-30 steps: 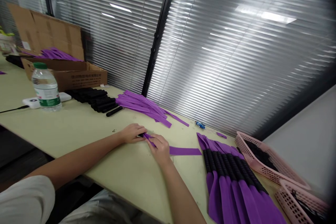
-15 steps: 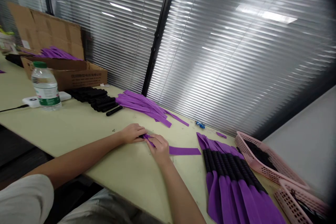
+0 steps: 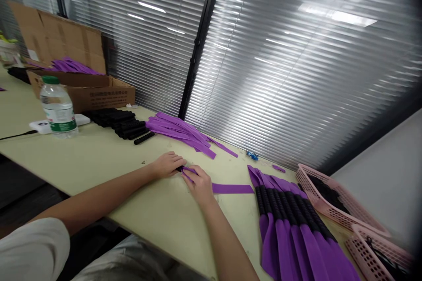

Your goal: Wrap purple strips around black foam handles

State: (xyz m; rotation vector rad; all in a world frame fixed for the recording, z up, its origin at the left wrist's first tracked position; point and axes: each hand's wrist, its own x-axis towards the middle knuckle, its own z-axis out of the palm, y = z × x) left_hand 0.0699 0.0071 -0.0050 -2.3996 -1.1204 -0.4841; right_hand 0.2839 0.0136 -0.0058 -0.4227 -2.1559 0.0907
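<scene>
My left hand is closed on a black tube, whose end shows at the fingertips. Close beside it, my right hand pinches a purple strip where it meets the tube; the strip's flat tail lies on the table to the right. Beyond the hands is a pile of purple strips, with black ribbed tubes stacked to its left. On the right, several purple strips with black tubes around their middles lie side by side.
A water bottle stands at the left by a white device, before an open cardboard box with purple strips. Pink baskets holding black items sit at the right. A small blue packet lies near the window blinds.
My hands stay close together, with only a slight shift of the fingers around the strip and tube. The view has moved very slightly.
</scene>
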